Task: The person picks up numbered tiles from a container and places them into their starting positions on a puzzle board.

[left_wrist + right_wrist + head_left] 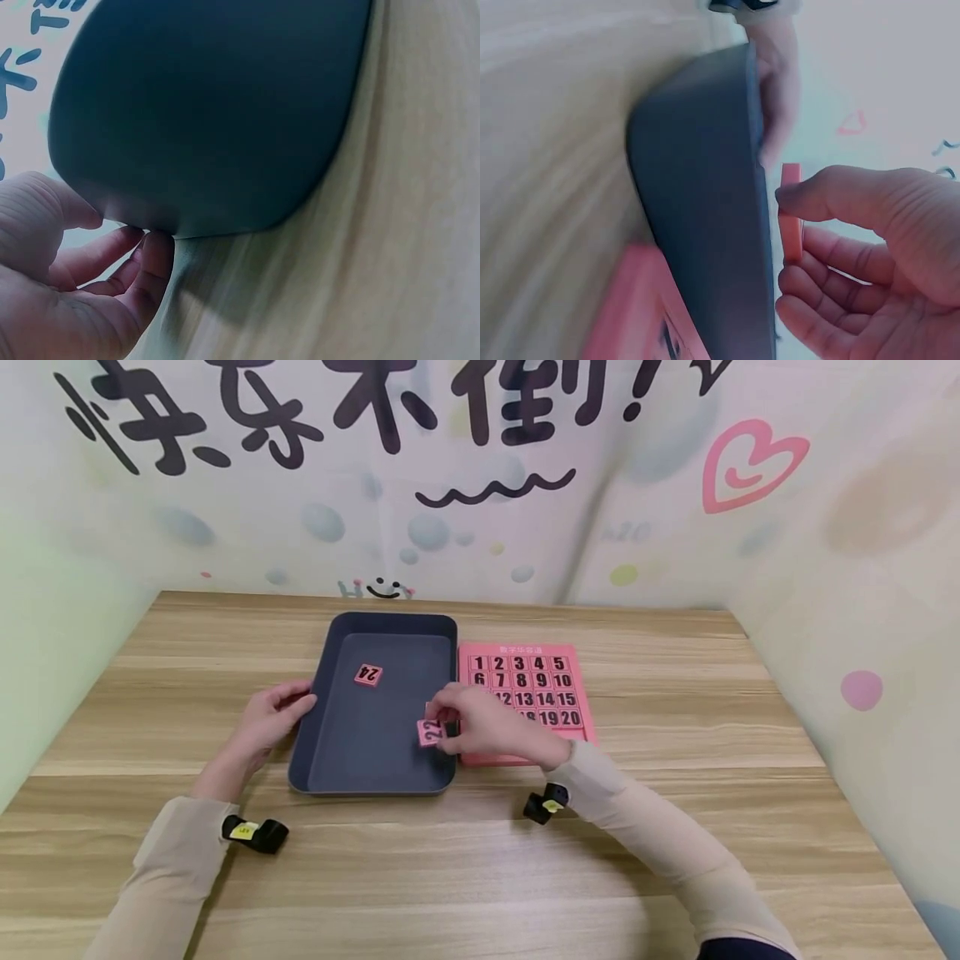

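A dark blue-grey tray (pixel 360 777) lies on the table, and my left hand (pixel 272 718) holds its left rim. In the left wrist view, the thumb and curled fingertips of that hand meet at the edge of the tray (pixel 202 127). Over the tray's right side, my right hand (pixel 480 722) pinches a pink number tile (pixel 431 733) marked 22. The right wrist view shows this tile (pixel 790 217) edge-on between thumb and fingers. A tile (pixel 368 674) marked 24 lies inside the tray. Part of another pink tile (pixel 428 709) shows behind the right fingers.
A pink number board (pixel 585 739) stands against the tray's right side, with rows of tiles through 20; my right hand and wrist cover part of it. The wooden table (pixel 480 877) meets a printed wall (pixel 525 543) at the back.
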{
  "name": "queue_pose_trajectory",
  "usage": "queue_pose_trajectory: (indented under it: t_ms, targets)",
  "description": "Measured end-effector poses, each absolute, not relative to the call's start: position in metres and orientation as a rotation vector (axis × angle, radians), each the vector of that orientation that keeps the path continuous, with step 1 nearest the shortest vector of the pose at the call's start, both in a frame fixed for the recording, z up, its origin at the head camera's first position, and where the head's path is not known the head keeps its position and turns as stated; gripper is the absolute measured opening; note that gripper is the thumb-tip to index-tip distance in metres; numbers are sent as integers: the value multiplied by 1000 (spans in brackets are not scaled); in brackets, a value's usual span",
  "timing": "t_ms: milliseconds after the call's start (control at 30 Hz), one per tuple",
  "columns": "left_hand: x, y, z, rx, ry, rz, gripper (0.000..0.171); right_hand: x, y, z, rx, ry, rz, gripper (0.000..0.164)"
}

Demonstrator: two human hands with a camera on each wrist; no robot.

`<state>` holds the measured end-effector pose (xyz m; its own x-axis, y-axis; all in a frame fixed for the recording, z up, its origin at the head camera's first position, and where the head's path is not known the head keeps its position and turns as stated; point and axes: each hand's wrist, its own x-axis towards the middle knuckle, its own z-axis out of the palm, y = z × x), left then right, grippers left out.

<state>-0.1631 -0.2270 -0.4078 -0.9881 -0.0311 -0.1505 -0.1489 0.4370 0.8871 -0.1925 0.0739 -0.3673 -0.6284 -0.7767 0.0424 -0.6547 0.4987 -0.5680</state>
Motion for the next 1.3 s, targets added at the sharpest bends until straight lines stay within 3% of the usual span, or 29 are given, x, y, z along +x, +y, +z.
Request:
queue_pose_trajectory:
  t_ms: [533,933,1200,1300]
  targets:
    - [-163,-227,-408,-152,2585,1580,50,-208,144,-386,-1040,2687,-915,32]
    - [-162,-226,-408,-146,2599,1583,50,-216,150,-399,-1033,2728,-838,29]
    - [-162,-228,-408,-138,2598,1601,50,-216,150,-398,-1019,2766,-789,41]
    - [-162,-228,-408,-140,2596,1596,50,-215,151,-398,-1025,2769,-772,38]
